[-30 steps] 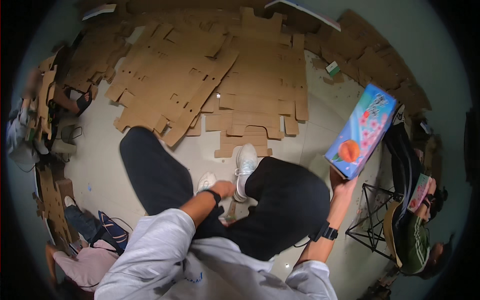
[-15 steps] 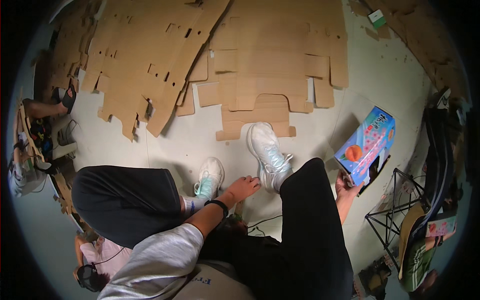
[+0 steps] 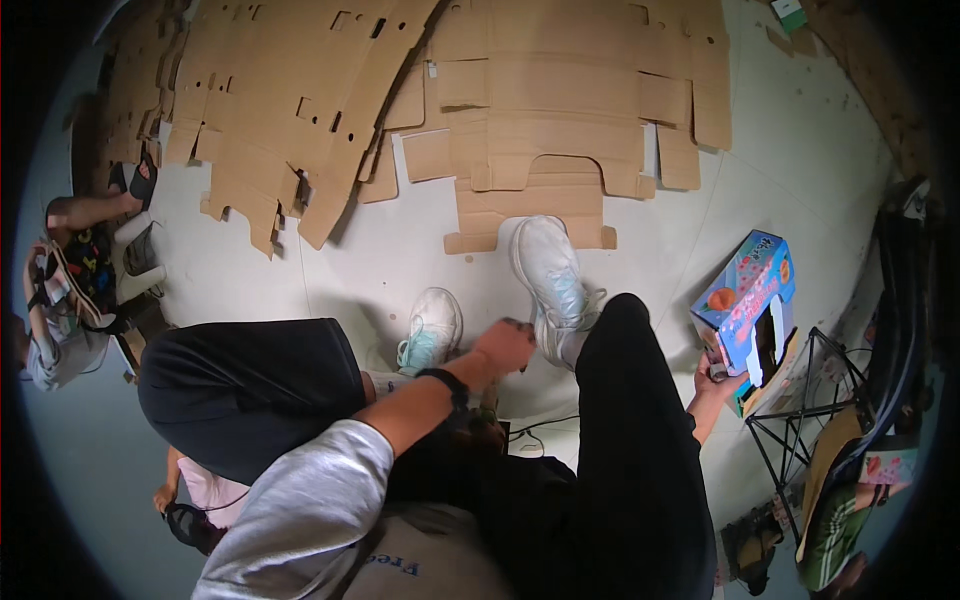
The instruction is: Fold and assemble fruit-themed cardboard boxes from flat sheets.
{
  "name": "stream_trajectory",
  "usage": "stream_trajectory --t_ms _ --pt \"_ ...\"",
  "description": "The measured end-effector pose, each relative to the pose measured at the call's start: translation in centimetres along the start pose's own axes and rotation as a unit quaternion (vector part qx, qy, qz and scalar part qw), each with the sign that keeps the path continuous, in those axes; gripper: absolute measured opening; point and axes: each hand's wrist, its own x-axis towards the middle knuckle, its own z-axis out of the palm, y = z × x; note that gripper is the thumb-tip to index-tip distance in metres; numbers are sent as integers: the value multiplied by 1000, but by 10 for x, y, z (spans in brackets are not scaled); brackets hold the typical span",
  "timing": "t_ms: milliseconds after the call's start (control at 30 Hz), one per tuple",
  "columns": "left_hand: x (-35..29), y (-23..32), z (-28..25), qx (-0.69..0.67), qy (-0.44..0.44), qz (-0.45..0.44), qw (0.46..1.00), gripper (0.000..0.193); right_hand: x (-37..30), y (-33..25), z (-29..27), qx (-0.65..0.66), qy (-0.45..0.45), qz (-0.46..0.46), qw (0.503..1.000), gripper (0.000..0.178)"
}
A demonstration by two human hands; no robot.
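Note:
At the right, my right hand (image 3: 716,383) grips the lower end of a blue and pink printed carton (image 3: 738,300). The carton is tilted, with an orange fruit picture on one face and a dark opening with a white edge along its side. Between my knees, my left hand (image 3: 505,345) is curled closed and blurred, close to a white shoe (image 3: 550,275). Small dark spots show at its fingers; what it holds, if anything, I cannot make out.
Flattened brown cardboard sheets (image 3: 560,110) cover the far floor. A black-framed folding stand (image 3: 800,415) stands at the right, beside a person in a green sleeve (image 3: 835,535). Other people sit at the left, one in pink (image 3: 210,490). A small green-and-white box (image 3: 789,13) lies at the far right.
My left hand has risen slightly to the right and curled up. The carton has shifted right and down and turned, so more of its opening shows. The whole view has shifted a little.

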Motion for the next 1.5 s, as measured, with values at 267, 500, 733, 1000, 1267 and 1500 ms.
stream_trajectory --t_ms 267,500,733,1000,1267,1500 --pt "21 65 117 84 -151 -78 982 27 -3 32 28 29 120 -13 992 55" --pt "-6 56 46 82 -183 -11 980 29 39 33 5 62 -18 -65 996 75" --pt "-14 -62 -101 -164 -110 -234 952 34 39 30 18 -210 -23 -69 975 48" --pt "-18 -133 -157 -238 380 -503 739 41 -46 143 254 -408 -295 -291 814 40" --pt "0 -177 -174 -739 457 -321 377 39 -105 170 312 -347 -284 -58 892 23" --pt "-17 -165 -224 -653 365 -398 531 14 -167 125 325 -489 -423 -45 761 32"
